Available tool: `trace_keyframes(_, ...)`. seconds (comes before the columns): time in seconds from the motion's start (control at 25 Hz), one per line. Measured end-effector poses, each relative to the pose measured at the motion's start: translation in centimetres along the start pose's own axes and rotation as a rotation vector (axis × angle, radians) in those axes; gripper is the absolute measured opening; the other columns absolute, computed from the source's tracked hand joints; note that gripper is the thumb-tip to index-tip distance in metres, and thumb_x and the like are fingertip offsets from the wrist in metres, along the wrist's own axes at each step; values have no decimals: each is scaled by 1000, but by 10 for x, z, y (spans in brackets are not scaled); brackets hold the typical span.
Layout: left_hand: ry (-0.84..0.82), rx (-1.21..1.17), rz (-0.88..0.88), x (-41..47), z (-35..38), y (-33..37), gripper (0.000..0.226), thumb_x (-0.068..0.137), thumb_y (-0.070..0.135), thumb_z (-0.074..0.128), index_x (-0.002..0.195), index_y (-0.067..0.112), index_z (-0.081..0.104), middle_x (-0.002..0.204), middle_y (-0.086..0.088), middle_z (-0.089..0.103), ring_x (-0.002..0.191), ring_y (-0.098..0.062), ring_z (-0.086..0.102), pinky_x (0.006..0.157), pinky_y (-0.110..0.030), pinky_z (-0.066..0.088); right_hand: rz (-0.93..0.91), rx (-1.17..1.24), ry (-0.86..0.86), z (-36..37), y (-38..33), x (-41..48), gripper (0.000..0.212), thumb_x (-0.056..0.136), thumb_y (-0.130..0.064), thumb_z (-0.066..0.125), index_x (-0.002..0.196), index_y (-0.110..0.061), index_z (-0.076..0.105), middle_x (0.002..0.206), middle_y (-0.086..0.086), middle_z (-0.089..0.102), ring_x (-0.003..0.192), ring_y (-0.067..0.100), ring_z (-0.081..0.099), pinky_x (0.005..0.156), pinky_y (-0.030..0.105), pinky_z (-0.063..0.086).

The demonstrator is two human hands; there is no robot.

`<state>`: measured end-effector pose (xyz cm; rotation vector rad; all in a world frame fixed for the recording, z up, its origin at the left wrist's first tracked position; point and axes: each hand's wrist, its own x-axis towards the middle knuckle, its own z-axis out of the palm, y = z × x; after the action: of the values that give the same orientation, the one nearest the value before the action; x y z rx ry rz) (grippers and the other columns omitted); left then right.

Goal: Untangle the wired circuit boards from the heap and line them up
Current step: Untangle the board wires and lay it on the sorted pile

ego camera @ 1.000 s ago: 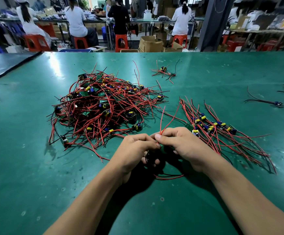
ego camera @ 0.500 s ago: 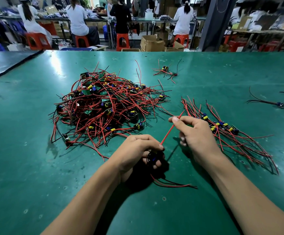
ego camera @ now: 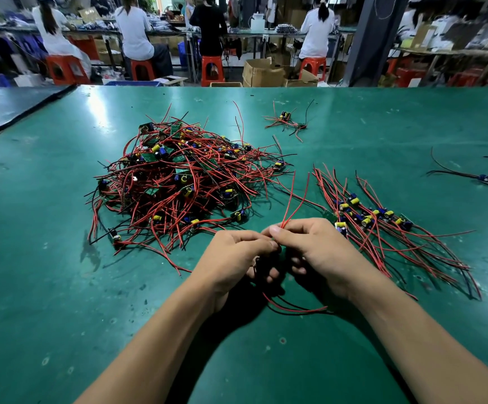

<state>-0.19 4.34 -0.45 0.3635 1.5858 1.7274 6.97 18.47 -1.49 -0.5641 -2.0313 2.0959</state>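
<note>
A tangled heap of small circuit boards with red and black wires (ego camera: 184, 179) lies left of centre on the green table (ego camera: 47, 287). To its right a row of boards (ego camera: 373, 217) lies with wires fanned toward me. My left hand (ego camera: 234, 258) and my right hand (ego camera: 315, 252) meet in front of the heap, both curled round one wired board that is mostly hidden between them. My right thumb and forefinger pinch its red wires (ego camera: 292, 205), which stick up and away. More of its wires (ego camera: 295, 309) trail out below my hands.
A small cluster of wired boards (ego camera: 287, 122) lies at the back of the table. One loose board (ego camera: 484, 178) and more wires sit at the far right edge. Beyond the table, people sit on red stools among benches and cardboard boxes.
Half a second ago my right hand was out to the right, drawing a red wire straight. It has come back against my left hand and pinches the wires near the board.
</note>
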Motion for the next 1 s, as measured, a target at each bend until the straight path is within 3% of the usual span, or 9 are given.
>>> trace_keyframes(0.12,-32,15,-10,-1,1,2,9,86,-2,63,79,-1,69,62,-18,59,46,-21,58,48,-25,49,-64,-37,141,-8,-3,5,19,97,-22,64,92,-7,76,47,-3,36,37,7,30,37,15,26)
trace_keyframes(0.28,-86,44,-12,-4,0,3,7,85,-2,65,81,-2,70,63,-15,62,46,-20,59,48,-24,50,-98,73,331,-18,-8,12,21,99,-19,61,87,-6,73,60,-2,39,40,5,29,36,17,25)
trace_keyframes(0.48,-103,62,-9,-3,-1,3,5,84,0,67,83,-4,71,66,-14,63,47,-21,58,51,-25,49,95,652,244,-19,-19,13,41,102,-27,53,72,-4,71,59,-3,41,35,3,25,30,15,21)
trace_keyframes(0.6,-122,60,-18,-3,-2,3,4,83,0,69,82,-3,72,68,-14,64,49,-23,59,53,-26,50,155,782,214,-23,-25,11,47,100,-27,54,62,-5,68,60,-1,43,34,4,25,29,15,21)
trace_keyframes(0.76,-119,45,-21,-3,-3,2,5,84,1,68,82,-1,72,68,-14,64,49,-21,61,50,-24,51,115,708,236,-22,-24,9,42,99,-31,57,66,-6,67,60,-2,46,37,5,25,31,16,20)
trace_keyframes(0.88,-90,-33,-11,-3,-4,1,6,87,0,65,86,-3,69,72,-18,66,51,-21,63,49,-24,53,25,464,264,-18,-21,8,50,93,-52,58,80,-7,74,57,-8,53,40,5,25,35,17,20)
trace_keyframes(1.0,-70,-87,-6,0,-5,1,11,90,7,63,89,-2,69,79,-18,70,56,-22,66,54,-26,57,2,305,274,-18,-16,7,60,84,-66,58,79,-10,79,60,-9,55,42,7,28,38,18,24)
